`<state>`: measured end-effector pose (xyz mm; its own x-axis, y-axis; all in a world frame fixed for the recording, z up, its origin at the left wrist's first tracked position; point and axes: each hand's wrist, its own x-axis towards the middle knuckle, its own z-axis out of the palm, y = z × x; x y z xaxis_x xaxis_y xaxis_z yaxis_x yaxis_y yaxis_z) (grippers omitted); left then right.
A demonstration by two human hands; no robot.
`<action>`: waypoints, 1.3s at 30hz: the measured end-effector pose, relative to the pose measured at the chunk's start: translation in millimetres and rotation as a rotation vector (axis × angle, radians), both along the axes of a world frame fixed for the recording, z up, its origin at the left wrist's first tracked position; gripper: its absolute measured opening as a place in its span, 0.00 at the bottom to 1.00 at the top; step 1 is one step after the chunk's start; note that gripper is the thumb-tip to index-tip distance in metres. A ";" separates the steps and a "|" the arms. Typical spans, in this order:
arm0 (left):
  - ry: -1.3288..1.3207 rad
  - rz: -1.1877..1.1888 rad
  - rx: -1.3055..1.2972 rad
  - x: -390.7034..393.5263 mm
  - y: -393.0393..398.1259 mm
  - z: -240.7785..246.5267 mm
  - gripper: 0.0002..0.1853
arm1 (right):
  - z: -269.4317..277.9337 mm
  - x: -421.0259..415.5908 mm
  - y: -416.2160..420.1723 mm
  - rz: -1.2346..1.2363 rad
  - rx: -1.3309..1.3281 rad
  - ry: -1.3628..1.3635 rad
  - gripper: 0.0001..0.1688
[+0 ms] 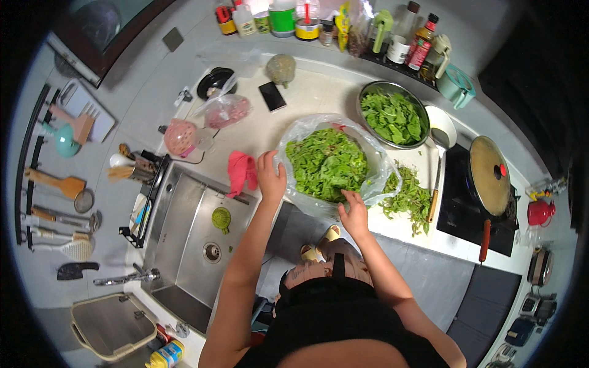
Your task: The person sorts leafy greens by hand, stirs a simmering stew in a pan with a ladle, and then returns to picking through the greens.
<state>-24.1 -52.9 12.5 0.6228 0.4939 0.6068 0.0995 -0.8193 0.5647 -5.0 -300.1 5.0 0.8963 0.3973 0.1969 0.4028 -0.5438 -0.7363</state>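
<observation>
A clear plastic bag (301,126) full of leafy greens (326,163) rests on the counter before me, its mouth spread wide. My left hand (271,177) is at the bag's left side, fingers extended and thumb apart. Whether it touches the plastic I cannot tell. My right hand (355,214) is at the bag's front right rim, fingertips by the leaves, with nothing visibly gripped. Loose stems and leaves (409,198) lie in a pile right of the bag. Behind it, a steel bowl (361,103) holds larger green leaves (393,117).
A pink cloth (240,172) lies left of my left hand, beside the steel sink (188,230) with a green strainer (221,219). A spatula (436,184) lies near the hob (453,207) and lidded pan (488,177). Behind are a phone (272,96), a squash (280,69) and bagged meat (228,112).
</observation>
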 end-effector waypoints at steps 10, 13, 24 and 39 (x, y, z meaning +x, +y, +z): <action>0.811 -0.110 -0.108 69.4 -89.7 1.7 0.25 | -3.6 61.3 -28.0 -0.069 0.009 0.029 0.22; 0.816 -0.166 -0.097 66.5 -106.6 -13.4 0.23 | -0.3 69.8 -32.6 -0.069 0.016 0.062 0.21; 0.666 -0.274 -0.065 51.0 -135.0 -25.7 0.23 | -18.7 148.5 3.7 0.012 -0.301 0.104 0.14; 0.179 -0.107 -0.428 60.5 -96.1 26.2 0.12 | -4.1 170.8 -21.2 0.194 0.417 0.713 0.16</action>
<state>36.4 -149.0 38.7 0.7599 0.6037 0.2411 0.1541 -0.5277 0.8354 165.8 -321.2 0.9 0.7851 0.5770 -0.2253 -0.1759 -0.1411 -0.9742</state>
